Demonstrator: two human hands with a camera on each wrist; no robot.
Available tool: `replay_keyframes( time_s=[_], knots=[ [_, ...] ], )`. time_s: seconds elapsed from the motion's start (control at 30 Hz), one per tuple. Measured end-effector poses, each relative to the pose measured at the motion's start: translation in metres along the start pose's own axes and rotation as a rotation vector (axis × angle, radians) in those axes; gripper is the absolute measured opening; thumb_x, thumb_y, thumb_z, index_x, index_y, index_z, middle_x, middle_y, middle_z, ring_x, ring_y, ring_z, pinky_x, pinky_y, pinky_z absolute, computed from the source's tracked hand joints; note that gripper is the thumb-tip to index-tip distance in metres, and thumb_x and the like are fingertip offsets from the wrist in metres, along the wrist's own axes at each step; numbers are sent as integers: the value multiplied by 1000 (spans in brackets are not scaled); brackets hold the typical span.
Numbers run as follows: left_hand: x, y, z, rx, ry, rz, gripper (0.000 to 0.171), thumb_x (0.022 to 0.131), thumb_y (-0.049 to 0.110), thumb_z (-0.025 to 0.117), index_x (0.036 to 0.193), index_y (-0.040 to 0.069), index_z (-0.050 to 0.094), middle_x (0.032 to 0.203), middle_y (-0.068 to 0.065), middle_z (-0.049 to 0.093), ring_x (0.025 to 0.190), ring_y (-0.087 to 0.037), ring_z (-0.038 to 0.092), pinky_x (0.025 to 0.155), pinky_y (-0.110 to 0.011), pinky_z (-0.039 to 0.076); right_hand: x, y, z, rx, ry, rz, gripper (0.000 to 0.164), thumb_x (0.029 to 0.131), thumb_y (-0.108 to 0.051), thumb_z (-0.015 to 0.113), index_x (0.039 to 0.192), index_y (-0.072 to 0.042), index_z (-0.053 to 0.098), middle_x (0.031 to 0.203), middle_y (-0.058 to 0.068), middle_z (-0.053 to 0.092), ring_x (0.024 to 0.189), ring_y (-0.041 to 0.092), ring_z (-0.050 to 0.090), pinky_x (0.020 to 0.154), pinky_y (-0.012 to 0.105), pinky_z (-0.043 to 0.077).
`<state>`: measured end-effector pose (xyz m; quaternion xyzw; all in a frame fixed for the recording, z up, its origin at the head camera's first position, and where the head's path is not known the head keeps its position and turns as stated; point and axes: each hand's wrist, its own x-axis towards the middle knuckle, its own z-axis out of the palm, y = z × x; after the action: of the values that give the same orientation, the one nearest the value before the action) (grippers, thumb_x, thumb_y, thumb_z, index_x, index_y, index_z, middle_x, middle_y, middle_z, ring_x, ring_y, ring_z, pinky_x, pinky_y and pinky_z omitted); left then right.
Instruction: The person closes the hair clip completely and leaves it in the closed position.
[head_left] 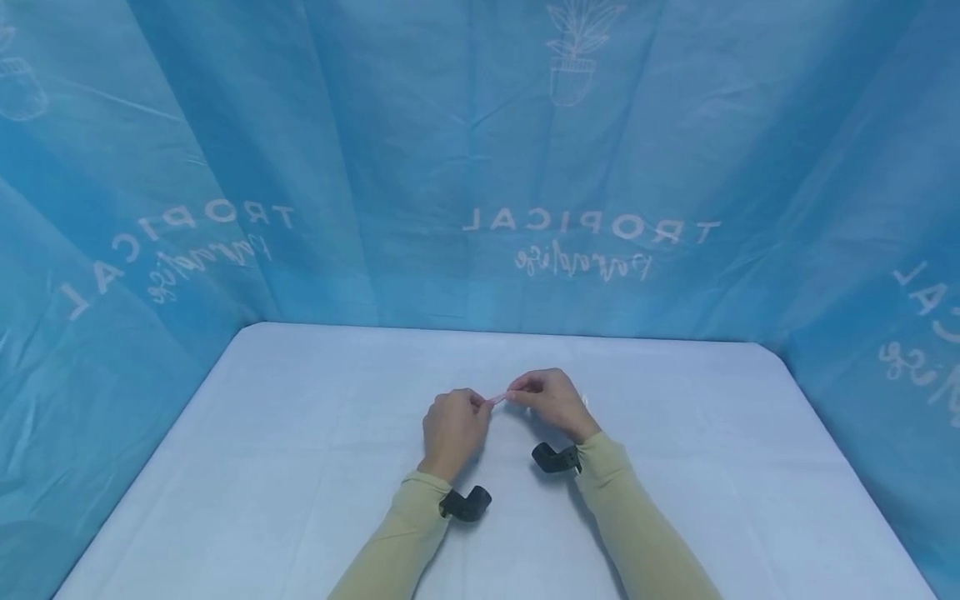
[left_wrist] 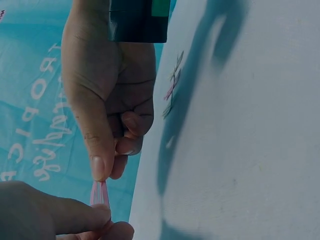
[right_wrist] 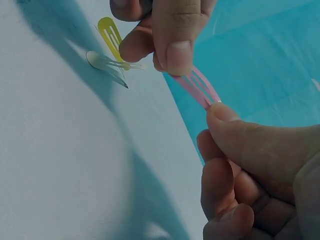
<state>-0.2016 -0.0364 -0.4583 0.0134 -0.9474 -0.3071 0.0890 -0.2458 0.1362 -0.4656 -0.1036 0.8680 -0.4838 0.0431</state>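
Observation:
A pink snap hair clip [head_left: 498, 399] is stretched between the two hands above the table, with one end in each. My left hand [head_left: 453, 427] pinches one end between thumb and fingers. The other end is pinched by my right hand [head_left: 553, 402], its remaining fingers curled in toward the palm. Up close in the right wrist view, the slotted bands of the pink clip [right_wrist: 199, 89] show, while both ends are covered by fingertips. Seen from the left wrist, the same clip [left_wrist: 100, 192] lies between the thumbs.
A yellow hair clip [right_wrist: 111, 37] and pale clips [right_wrist: 107, 62] lie on the white table [head_left: 337, 400]. Thin green and pink pieces [left_wrist: 173, 85] sit on it near the right hand. A blue curtain [head_left: 420, 167] surrounds the table's back and sides.

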Motion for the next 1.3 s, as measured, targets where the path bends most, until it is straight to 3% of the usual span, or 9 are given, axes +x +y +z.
replay_keyframes(
  time_s=[0.4,0.73,0.9,1.3],
  knots=[
    [-3,-1,3,28,24,19,16,89,23,76,85,8,76,68,0,66,58,-12,56,57,-32,47,1,0,5,-56,19,34,10,89,-17,77,91,-7,76,79,-1,69,68,15,58,62,30,47],
    [-3,-2,3,29,28,25,16,89,22,77,84,7,76,69,-1,67,58,-14,58,56,-32,48,-2,-2,9,-51,44,6,11,88,-16,78,88,-6,75,76,0,68,64,14,58,59,30,47],
    [-4,-2,5,26,51,49,15,89,21,75,82,8,76,68,-2,68,58,-15,60,55,-33,49,-4,-4,10,-73,90,-48,10,87,-16,78,85,-6,75,74,-1,68,63,13,58,58,30,47],
    [-5,1,6,-15,26,72,16,92,23,74,90,7,77,73,-2,70,62,-15,62,57,-32,49,-1,0,8,43,104,-61,5,89,-15,77,90,-10,76,82,0,72,65,18,60,58,32,48]
  ],
)
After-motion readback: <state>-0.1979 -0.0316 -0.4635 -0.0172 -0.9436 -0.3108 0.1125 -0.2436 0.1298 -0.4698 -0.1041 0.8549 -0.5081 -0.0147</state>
